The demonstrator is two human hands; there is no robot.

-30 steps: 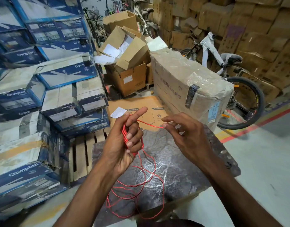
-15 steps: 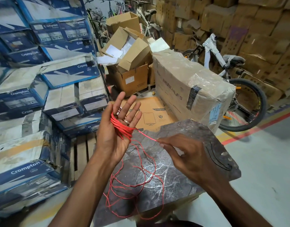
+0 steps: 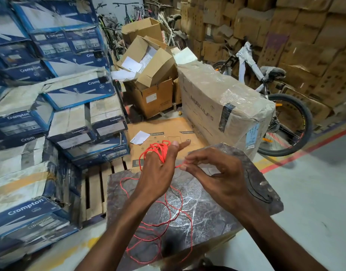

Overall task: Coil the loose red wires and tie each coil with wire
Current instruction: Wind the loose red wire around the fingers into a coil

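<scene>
Bench (image 3: 217,212) with loose red wire (image 3: 165,202) trailing toward the person. Left hand (image 3: 158,173), forefinger straight, carries the coil (image 3: 160,151) wound round its fingers. Right hand (image 3: 222,178), just beside it on the right, pinches the short strand running between them.

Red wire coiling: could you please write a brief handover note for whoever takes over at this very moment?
Left hand: raised over the slab, with the coil wound round its fingers; how they bend is hidden.
Right hand: pinches the loose red wire just beside the coil.
The rest of that wire lies in slack loops on the dark slab.
Done: several turns wound.
Left: wind in the slack, then tie the coil. No tie is on it yet, and no finished coil is in view.
</scene>
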